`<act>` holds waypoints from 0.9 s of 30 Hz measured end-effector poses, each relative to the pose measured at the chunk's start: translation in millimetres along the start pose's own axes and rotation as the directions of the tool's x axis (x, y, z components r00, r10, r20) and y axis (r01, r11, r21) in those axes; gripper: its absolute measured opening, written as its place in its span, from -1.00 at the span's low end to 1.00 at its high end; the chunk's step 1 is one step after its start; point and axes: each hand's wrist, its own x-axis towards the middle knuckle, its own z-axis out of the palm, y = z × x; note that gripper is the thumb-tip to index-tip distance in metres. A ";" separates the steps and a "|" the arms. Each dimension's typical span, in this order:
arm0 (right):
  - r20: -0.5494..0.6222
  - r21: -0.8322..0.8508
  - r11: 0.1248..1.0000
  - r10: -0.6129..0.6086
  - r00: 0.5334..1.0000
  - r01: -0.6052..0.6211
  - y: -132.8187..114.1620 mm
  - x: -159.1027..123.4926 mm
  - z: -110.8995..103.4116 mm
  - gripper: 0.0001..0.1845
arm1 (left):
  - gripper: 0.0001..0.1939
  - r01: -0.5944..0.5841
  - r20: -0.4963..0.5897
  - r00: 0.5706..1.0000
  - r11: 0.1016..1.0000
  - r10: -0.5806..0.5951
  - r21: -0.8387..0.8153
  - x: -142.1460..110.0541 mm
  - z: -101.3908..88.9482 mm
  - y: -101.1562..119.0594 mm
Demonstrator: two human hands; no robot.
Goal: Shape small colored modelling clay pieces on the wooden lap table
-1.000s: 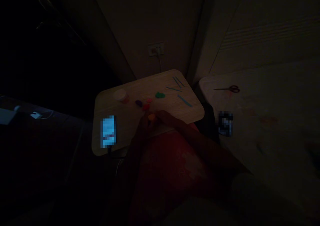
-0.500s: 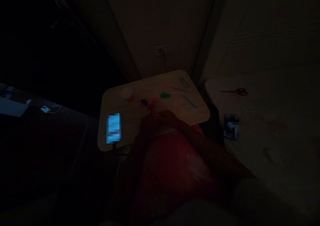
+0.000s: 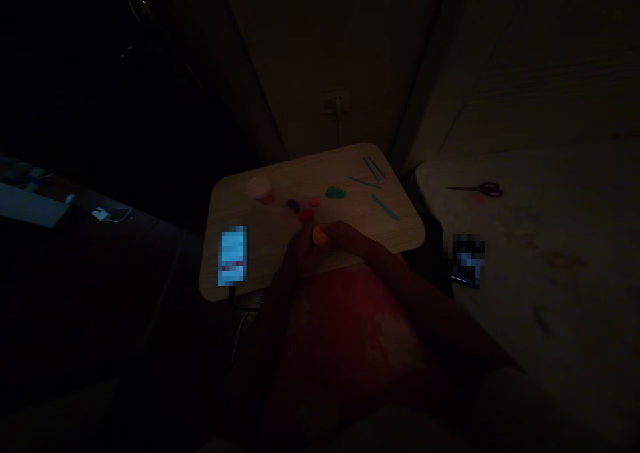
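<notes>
In dim light, my left hand [image 3: 300, 246] and my right hand [image 3: 344, 235] meet over the near edge of a small wooden table [image 3: 270, 239]. Between them is an orange lump [image 3: 319, 235] that looks like modelling clay, with the fingers of both hands closed on it. Just beyond my fingertips lie a red lump [image 3: 307, 214], a pink lump [image 3: 314, 202] and a dark blue lump [image 3: 293, 205]. Farther back sits a green lump [image 3: 335, 192]. Finger detail is hard to make out in the dark.
A pale tub [image 3: 259, 187] stands at the table's back left, a lit phone [image 3: 233, 256] at front left. Several thin blue-green sticks [image 3: 385, 207] lie at right. On the pale surface beyond are scissors [image 3: 480, 189] and a dark device [image 3: 469, 261]. A wall socket [image 3: 335, 101] holds a plug.
The orange lump shows more plainly between my hands, which have parted slightly around it. The whole view has shifted a little, so the table appears farther right.
</notes>
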 end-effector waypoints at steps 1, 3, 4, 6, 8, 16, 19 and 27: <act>0.031 -0.016 1.000 -0.001 1.000 0.001 0.9 -0.4 -0.1 -0.50 | -0.44 0.009 -0.003 1.000 1.000 -0.008 0.010 0.2 -0.2 -0.4; 0.050 -0.049 0.999 -0.004 0.999 0.006 2.8 -0.9 0.6 -0.49 | -0.47 0.028 -0.021 0.999 0.999 -0.028 0.032 1.1 -0.7 -0.3; 0.042 -0.063 0.998 -0.008 0.999 0.011 3.9 -0.8 1.4 -0.49 | -0.49 0.038 -0.030 0.999 0.998 -0.037 0.045 1.7 -1.0 0.3; 0.039 -0.091 0.996 -0.019 0.999 0.023 6.0 -0.1 3.5 -0.48 | -0.54 0.051 -0.031 0.998 0.996 -0.048 0.071 2.5 -1.4 2.0; 0.029 -0.135 0.990 -0.034 0.999 0.038 7.6 1.5 6.1 -0.45 | -0.56 0.061 -0.029 0.998 0.993 -0.059 0.099 2.7 -1.2 3.7; -0.019 -0.372 0.928 0.030 0.999 -0.035 -1.7 6.3 9.1 -0.46 | -0.66 0.112 -0.014 0.993 0.893 -0.118 0.435 1.3 0.8 13.0; -0.045 -0.413 0.907 0.071 0.996 -0.083 -9.0 4.6 9.6 -0.43 | -0.67 0.144 -0.041 0.989 0.847 -0.143 0.512 0.1 3.4 18.7; -0.037 -0.360 0.933 -0.001 0.999 -0.012 -10.5 4.8 9.7 -0.48 | -0.38 0.057 -0.070 0.997 0.925 -0.033 0.377 -3.6 11.9 16.8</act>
